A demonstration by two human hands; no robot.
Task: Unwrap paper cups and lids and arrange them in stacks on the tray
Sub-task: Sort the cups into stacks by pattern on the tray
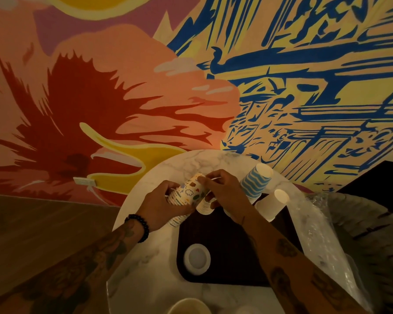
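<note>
**Status: partly complete.**

Three items already stand on the dark tray [225,264]:
- a blue-striped cup stack [256,181] at the far right corner;
- a plain white cup stack [271,206] just near of it;
- a white lid stack [196,259] at the near left.

Loose clear wrapping [322,225] lies on the marble table [145,268], right of the tray. This suggests that those items are unwrapped.

**Item in hand.** The printed cup stack [190,191] is held tilted above the far left corner of the tray, clear of the tray surface. The left hand [161,205] grips the near end, fingers curled round it. The right hand [222,189] pinches the far end between thumb and fingertips.

**Remaining, as judged.** Free the printed cup stack of any film and set it upright on the tray. The same probably applies to the short ribbed white stack [204,207] just under the hands.

**Not determinable.**
- The light is dim, so film on the printed cup stack cannot be confirmed.
- Whether the right hand pinches a cup rim or film cannot be told.
- Printed rims [177,220] show below the left hand. They may be a separate stack or part of the held one.
- The right forearm covers the right side of the tray.
- A pale cup [188,305] is cut off at the near edge of the view.
</note>
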